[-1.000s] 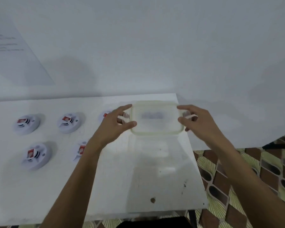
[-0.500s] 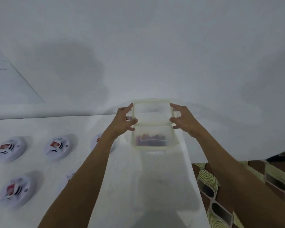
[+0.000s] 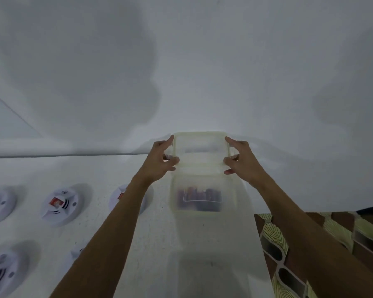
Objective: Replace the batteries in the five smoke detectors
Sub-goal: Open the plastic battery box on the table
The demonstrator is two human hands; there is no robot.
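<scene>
From my seat I see both hands on the translucent lid point(image 3: 200, 147) — the left hand point(image 3: 159, 162) grips its left edge and the right hand point(image 3: 241, 160) its right edge, each with the thumb on the near side and the fingers curled round the side. The lid hangs over the far part of a clear tub point(image 3: 197, 179) at the right end of the white table point(image 3: 159, 244), and I cannot tell whether the two touch. Dark batteries point(image 3: 200, 197) show blurred through the tub's wall, while the smoke detectors point(image 3: 59, 206) lie on the table to its left — one partly hidden behind the left forearm.
</scene>
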